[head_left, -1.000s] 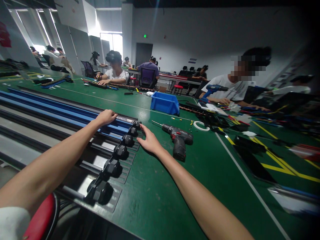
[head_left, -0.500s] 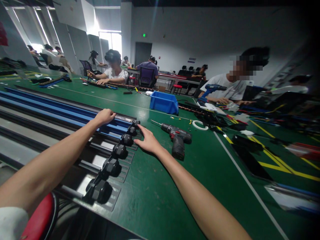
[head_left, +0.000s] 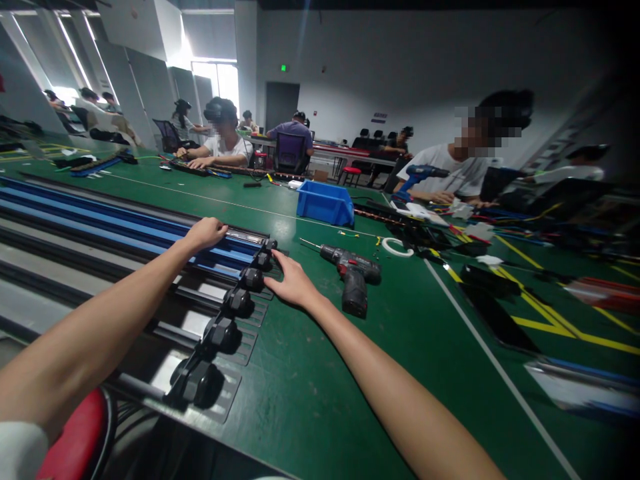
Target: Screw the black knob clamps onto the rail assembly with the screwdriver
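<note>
Several long rails (head_left: 100, 215), some with blue strips, lie side by side across the left of the table. Each ends in a black end cap with a hexagonal black cable gland (head_left: 242, 302). Over the farthest rails, my left hand (head_left: 206, 233) has its fingers curled down, closed on a rail near its end; the fingertips are hidden. My right hand (head_left: 293, 280) is at the rail ends, thumb and index finger spread beside the far glands, the other fingers partly hidden. To the right of it a black and red cordless drill (head_left: 357, 272) lies on its side, its long bit pointing left.
On the green table (head_left: 320, 373), a blue bin (head_left: 325, 203) stands beyond the drill, near a white ring (head_left: 397, 247). Cables and a dark flat panel (head_left: 495, 317) lie to the right. A co-worker (head_left: 450, 163) sits across, by a blue drill (head_left: 420, 177). A red stool (head_left: 77, 437) is below left.
The view has shifted slightly. Both hands keep nearly the same places at the rail ends, and the drill lies where it was.
</note>
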`<act>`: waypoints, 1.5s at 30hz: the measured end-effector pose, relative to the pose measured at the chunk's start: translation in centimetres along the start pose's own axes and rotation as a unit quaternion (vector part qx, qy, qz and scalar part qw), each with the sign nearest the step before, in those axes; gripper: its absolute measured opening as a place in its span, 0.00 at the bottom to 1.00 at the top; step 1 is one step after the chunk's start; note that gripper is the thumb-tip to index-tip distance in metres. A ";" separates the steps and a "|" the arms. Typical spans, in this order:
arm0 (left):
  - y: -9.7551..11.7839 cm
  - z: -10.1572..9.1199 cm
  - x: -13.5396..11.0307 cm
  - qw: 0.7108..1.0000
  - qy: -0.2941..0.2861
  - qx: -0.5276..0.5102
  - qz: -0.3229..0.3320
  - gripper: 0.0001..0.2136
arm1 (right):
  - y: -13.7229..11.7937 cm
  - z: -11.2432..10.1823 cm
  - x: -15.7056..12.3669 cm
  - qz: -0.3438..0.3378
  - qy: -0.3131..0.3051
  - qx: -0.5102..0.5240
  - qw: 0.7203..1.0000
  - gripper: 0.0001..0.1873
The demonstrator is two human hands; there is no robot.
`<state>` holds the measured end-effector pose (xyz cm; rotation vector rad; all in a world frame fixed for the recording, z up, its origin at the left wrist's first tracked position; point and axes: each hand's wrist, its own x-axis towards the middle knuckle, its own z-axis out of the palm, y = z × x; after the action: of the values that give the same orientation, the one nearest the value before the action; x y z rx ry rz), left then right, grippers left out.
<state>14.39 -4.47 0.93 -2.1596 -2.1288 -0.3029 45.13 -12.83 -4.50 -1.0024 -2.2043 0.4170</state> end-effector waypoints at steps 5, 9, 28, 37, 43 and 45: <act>-0.3 0.1 0.2 1.000 -0.011 0.005 0.005 0.24 | 0.3 0.2 0.0 0.022 0.027 0.012 0.999 0.37; -0.5 0.3 0.6 1.000 -0.020 0.004 0.013 0.24 | 0.4 0.3 0.2 0.042 0.055 0.018 0.997 0.35; -0.2 0.8 1.5 0.990 -0.124 0.067 -0.020 0.29 | 1.0 1.7 2.7 0.083 0.064 0.038 0.994 0.28; -0.2 1.0 2.1 0.989 -0.129 0.056 -0.035 0.29 | 1.0 1.7 2.6 0.077 0.074 0.028 0.994 0.28; -0.4 1.1 2.2 0.990 -0.124 0.048 -0.040 0.30 | 1.0 1.7 2.5 0.083 0.066 0.029 0.994 0.29; -0.4 1.0 2.1 0.991 -0.120 0.042 -0.042 0.31 | 1.1 1.7 2.6 0.080 0.062 0.028 0.994 0.29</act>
<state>14.10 -2.15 0.33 -2.1599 -2.3134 0.0440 43.32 -10.20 -5.14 -1.1486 -1.9994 0.4735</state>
